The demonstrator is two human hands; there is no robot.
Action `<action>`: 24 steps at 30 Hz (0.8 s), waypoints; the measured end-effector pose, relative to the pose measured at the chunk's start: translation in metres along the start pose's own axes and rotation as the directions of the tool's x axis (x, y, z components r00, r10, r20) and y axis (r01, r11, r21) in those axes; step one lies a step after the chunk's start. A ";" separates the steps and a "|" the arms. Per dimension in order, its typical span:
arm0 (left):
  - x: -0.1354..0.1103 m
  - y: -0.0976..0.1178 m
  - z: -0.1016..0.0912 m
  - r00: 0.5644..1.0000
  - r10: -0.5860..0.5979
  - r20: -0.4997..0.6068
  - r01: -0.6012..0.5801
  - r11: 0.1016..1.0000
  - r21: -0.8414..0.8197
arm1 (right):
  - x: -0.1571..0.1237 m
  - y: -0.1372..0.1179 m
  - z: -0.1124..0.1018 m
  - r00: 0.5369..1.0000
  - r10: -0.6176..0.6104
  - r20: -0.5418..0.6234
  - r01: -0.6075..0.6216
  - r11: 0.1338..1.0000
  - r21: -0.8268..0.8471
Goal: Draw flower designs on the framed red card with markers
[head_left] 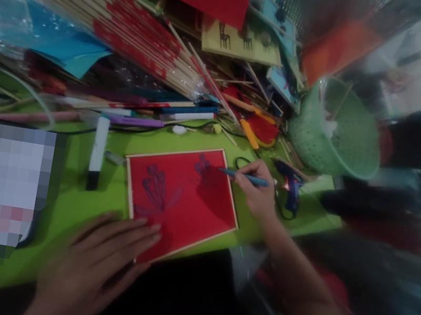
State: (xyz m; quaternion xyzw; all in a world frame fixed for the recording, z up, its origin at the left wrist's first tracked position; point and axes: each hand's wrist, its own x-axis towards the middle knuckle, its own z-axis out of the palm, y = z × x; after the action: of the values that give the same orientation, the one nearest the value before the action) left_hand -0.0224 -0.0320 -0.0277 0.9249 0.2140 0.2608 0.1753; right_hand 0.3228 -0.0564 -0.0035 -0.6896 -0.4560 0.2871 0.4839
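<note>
A red sheet edged with thin pale wooden strips lies on the green table in front of me. Dark flower drawings show on its left part and near its upper right corner. My right hand is closed around a blue pen, whose tip points left over the sheet's right side, close to the smaller drawing. Whether the tip touches the sheet I cannot tell. My left hand lies flat with fingers stretched out, its fingertips on the sheet's lower left corner.
A white marker with a black end is left of the sheet. A blue glue gun lies right of my right hand, below a green basket. Bundled sticks, pens and orange-handled scissors crowd the back. A pixelated area covers the left.
</note>
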 end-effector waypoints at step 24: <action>0.001 0.000 0.002 1.000 -0.010 -0.016 0.010 1.000 0.005 | 0.002 -0.004 -0.001 1.000 -0.007 0.003 0.007 1.000 0.006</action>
State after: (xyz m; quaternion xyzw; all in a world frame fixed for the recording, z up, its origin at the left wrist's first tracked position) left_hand -0.0206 -0.0321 -0.0289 0.9222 0.2206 0.2667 0.1727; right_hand 0.3232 -0.0548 0.0006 -0.6861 -0.4581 0.2879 0.4864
